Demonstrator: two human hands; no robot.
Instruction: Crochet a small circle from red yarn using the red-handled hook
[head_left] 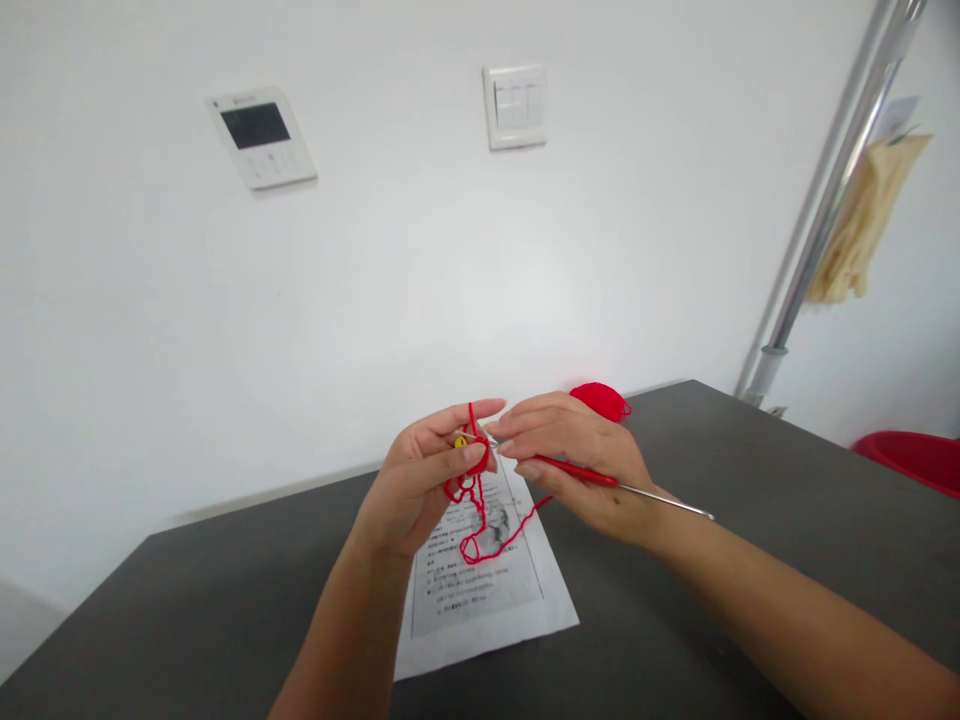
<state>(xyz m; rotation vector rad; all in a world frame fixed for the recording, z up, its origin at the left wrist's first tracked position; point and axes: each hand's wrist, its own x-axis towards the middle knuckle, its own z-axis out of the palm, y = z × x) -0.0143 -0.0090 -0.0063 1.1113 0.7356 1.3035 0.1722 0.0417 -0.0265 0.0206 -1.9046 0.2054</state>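
Observation:
My left hand (424, 480) is raised over the table, its thumb and fingers pinched on a small red crochet piece (474, 462) with a yellow marker on it. Red yarn (487, 525) loops down from that piece and over my forefinger. My right hand (581, 460) is closed on a crochet hook (622, 485) with a red grip and a metal shaft; its tip meets the piece at my left fingertips. Behind my right hand a red ball of yarn (600, 398) lies on the dark grey table (712, 470).
A printed instruction sheet (487, 600) lies on the table under my hands. A metal pole (825, 200) rises at the table's far right corner with a beige cloth (862, 225) hanging from it. A red basin (915, 458) shows at the right edge. The white wall bears a switch plate (515, 105) and an intercom panel (260, 135).

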